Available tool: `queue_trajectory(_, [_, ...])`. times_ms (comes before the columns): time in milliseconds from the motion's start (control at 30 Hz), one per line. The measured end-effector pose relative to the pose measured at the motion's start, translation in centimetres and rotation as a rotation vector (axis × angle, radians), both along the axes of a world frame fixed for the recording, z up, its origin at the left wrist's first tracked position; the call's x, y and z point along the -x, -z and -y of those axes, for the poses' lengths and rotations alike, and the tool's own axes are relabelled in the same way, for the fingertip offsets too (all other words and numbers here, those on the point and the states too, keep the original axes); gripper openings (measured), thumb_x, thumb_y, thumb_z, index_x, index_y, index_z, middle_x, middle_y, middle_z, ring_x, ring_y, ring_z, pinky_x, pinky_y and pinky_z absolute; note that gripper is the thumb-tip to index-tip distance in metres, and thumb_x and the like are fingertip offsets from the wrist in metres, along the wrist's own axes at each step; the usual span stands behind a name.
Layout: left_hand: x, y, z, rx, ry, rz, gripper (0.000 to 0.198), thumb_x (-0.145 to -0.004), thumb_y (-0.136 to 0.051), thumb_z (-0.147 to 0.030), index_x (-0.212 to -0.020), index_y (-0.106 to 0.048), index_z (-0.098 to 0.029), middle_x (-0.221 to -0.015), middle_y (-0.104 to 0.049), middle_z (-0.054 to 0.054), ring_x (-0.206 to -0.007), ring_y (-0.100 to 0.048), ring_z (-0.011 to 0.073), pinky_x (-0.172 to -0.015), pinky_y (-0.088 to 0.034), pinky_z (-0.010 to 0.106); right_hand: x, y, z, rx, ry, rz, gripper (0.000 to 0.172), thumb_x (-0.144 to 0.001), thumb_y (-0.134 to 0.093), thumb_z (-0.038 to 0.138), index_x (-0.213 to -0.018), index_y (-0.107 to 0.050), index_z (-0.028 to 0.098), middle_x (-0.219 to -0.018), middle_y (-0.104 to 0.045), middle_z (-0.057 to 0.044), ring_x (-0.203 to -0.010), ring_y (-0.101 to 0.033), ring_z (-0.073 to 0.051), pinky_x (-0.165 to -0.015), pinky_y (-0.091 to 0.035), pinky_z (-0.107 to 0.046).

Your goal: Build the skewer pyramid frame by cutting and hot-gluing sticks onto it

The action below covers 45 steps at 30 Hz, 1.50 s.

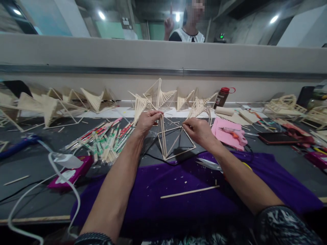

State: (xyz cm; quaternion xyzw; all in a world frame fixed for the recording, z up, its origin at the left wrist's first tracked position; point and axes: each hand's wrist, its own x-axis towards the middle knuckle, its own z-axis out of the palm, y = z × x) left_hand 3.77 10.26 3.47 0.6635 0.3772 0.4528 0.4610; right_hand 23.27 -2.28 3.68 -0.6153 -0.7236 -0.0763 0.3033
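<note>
A small frame of thin wooden sticks stands on the dark table just beyond a purple cloth. My left hand is closed round the frame's upright sticks at its top left. My right hand pinches a stick at the frame's right corner. A loose wooden stick lies on the purple cloth below the hands.
A pile of wrapped chopsticks lies left of the frame. Finished stick models line the back wall. A pink cloth, a brown bottle, a dark tablet and a white cable are around. A person stands behind the partition.
</note>
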Motion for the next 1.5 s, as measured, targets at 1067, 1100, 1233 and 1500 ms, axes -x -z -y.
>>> queue_trajectory(1067, [0.1,0.6,0.0,-0.049,0.008,0.037,0.038,-0.072,-0.064,-0.037,-0.105,-0.067,-0.018,-0.087,-0.069,0.006,-0.076,-0.063,0.0144,-0.053,-0.045,0.020,1.7,5.9,5.6,0.371,-0.202,-0.074,0.021,-0.083,-0.050,0.023,-0.083,-0.071,0.017,-0.077,-0.070,-0.004,-0.069,-0.062,-0.015,-0.061,-0.039,-0.023])
queue_trajectory(1100, [0.0,0.6,0.0,-0.049,-0.005,0.039,0.039,-0.072,-0.064,-0.035,-0.107,-0.065,-0.018,-0.091,-0.069,0.007,-0.079,-0.062,0.0147,-0.054,-0.045,0.020,1.8,6.4,5.4,0.398,-0.190,-0.084,0.021,-0.083,-0.050,0.023,-0.082,-0.071,0.018,-0.074,-0.070,-0.003,-0.066,-0.062,-0.014,-0.059,-0.038,-0.023])
queue_trajectory(1233, [0.6,0.7,1.3,-0.085,-0.132,0.035,0.032,-0.074,-0.062,-0.031,-0.102,-0.063,-0.015,-0.097,-0.067,0.008,-0.076,-0.062,0.0137,-0.050,-0.043,0.019,2.1,7.3,4.7,0.422,-0.136,-0.153,0.022,-0.083,-0.051,0.026,-0.080,-0.072,0.018,-0.068,-0.069,-0.002,-0.060,-0.060,-0.014,-0.056,-0.037,-0.023])
queue_trajectory(1500, [3.2,3.7,7.4,0.203,0.023,-0.178,0.032,-0.069,-0.069,-0.028,-0.096,-0.062,-0.014,-0.086,-0.066,0.009,-0.047,-0.058,0.0113,-0.037,-0.032,0.021,3.0,7.4,3.5,0.328,-0.080,0.026,0.023,-0.085,-0.051,0.034,-0.089,-0.071,0.024,-0.087,-0.067,-0.003,-0.081,-0.059,-0.017,-0.064,-0.036,-0.026])
